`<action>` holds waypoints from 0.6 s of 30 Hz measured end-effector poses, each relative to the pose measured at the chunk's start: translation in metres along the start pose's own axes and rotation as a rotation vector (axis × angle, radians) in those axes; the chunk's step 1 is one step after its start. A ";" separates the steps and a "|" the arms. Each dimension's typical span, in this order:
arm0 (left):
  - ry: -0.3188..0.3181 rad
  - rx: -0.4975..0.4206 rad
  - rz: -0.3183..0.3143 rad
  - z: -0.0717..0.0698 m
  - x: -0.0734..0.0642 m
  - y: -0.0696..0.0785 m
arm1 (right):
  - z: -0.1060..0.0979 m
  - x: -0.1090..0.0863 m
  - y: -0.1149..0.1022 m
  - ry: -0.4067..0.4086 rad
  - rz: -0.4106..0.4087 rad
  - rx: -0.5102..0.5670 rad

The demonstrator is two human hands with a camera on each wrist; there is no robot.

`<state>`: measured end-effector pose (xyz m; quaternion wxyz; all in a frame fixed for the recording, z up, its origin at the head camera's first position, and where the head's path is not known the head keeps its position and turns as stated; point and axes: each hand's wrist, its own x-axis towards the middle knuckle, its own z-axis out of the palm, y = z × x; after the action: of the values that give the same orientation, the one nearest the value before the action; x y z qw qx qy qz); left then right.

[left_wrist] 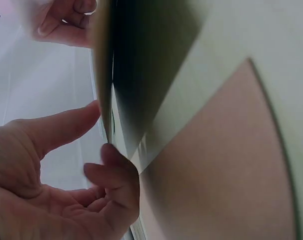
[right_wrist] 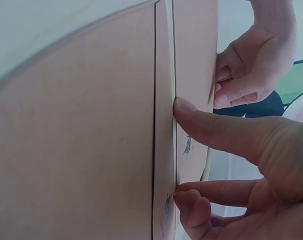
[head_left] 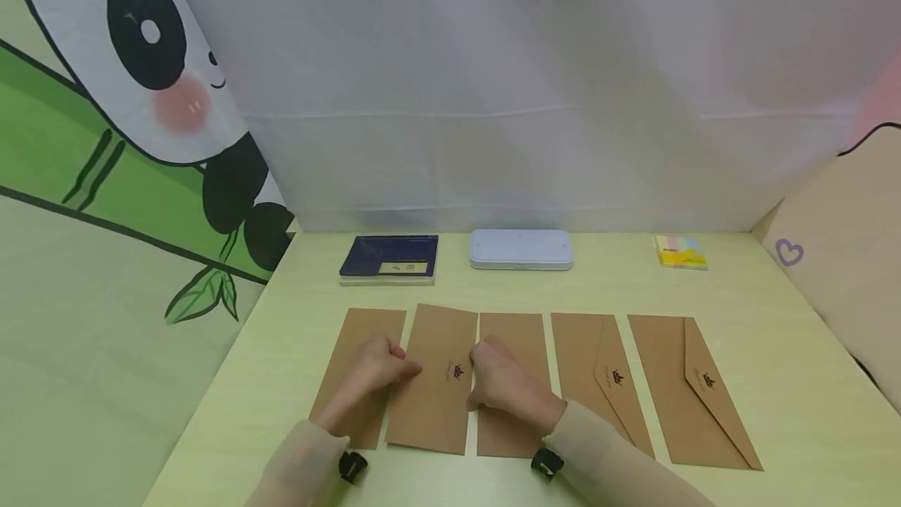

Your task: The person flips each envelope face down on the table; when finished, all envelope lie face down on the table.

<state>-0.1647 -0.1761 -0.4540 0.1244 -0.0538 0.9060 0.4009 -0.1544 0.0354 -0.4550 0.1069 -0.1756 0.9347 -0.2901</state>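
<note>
Five brown kraft envelopes lie in a row across the table. My left hand (head_left: pixel 376 364) pinches the left edge of the second envelope from the left (head_left: pixel 431 405), thumb on one face and fingers on the other. That edge is raised off the table in the left wrist view, where the envelope (left_wrist: pixel 103 65) appears nearly edge-on. My right hand (head_left: pixel 512 386) holds the same envelope's right edge between thumb and forefinger tips, which sit apart along it. A small crown print (head_left: pixel 457 372) marks this envelope. Partly under my hands are the leftmost envelope (head_left: pixel 362 327) and the middle envelope (head_left: pixel 517 331).
Two envelopes with slanted flaps and crown prints, one fourth in the row (head_left: pixel 577 343) and one rightmost (head_left: pixel 662 382), lie at the right. Behind the row stand a dark blue book (head_left: pixel 380 253), a pale blue case (head_left: pixel 521 247) and colourful sticky notes (head_left: pixel 680 252). A white cloth (head_left: pixel 493 100) hangs behind.
</note>
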 end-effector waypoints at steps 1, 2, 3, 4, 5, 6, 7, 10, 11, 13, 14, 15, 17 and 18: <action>0.004 -0.003 0.012 -0.001 -0.001 -0.001 | 0.000 0.000 0.000 -0.001 -0.003 -0.001; 0.006 -0.006 0.023 -0.001 -0.001 -0.002 | 0.000 0.000 0.000 -0.001 -0.006 -0.004; 0.007 -0.010 0.032 -0.001 -0.002 -0.003 | 0.000 0.000 0.000 0.001 -0.009 -0.005; 0.005 -0.012 0.040 -0.002 -0.003 -0.005 | 0.000 0.000 0.001 0.000 -0.010 -0.006; -0.003 -0.022 0.044 -0.002 -0.003 -0.006 | 0.000 -0.001 0.001 0.000 -0.010 -0.005; -0.010 -0.030 0.046 -0.002 -0.004 -0.007 | 0.000 0.000 0.001 0.001 -0.010 -0.005; -0.016 -0.042 0.047 -0.003 -0.005 -0.008 | 0.000 0.000 0.001 0.001 -0.011 -0.004; -0.036 -0.099 0.073 -0.005 -0.006 -0.010 | 0.000 0.000 0.002 0.003 -0.014 -0.003; -0.044 -0.122 0.088 -0.005 -0.007 -0.012 | 0.001 0.000 0.002 0.003 -0.016 -0.004; -0.063 -0.164 0.124 -0.008 -0.009 -0.015 | 0.001 0.001 0.002 0.002 -0.018 -0.009; -0.078 -0.186 0.146 -0.010 -0.010 -0.016 | 0.001 0.001 0.002 0.001 -0.018 -0.011; -0.091 -0.204 0.168 -0.011 -0.010 -0.018 | 0.001 0.001 0.002 -0.001 -0.016 -0.013; -0.132 -0.252 0.202 -0.015 -0.011 -0.021 | 0.001 0.001 0.002 -0.004 -0.011 -0.017; -0.151 -0.273 0.215 -0.016 -0.012 -0.023 | 0.001 0.001 0.002 -0.006 -0.007 -0.017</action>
<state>-0.1519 -0.2035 -0.4566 0.1400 0.0573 0.8319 0.5339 -0.1559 0.0359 -0.4577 0.1071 -0.1806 0.9362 -0.2820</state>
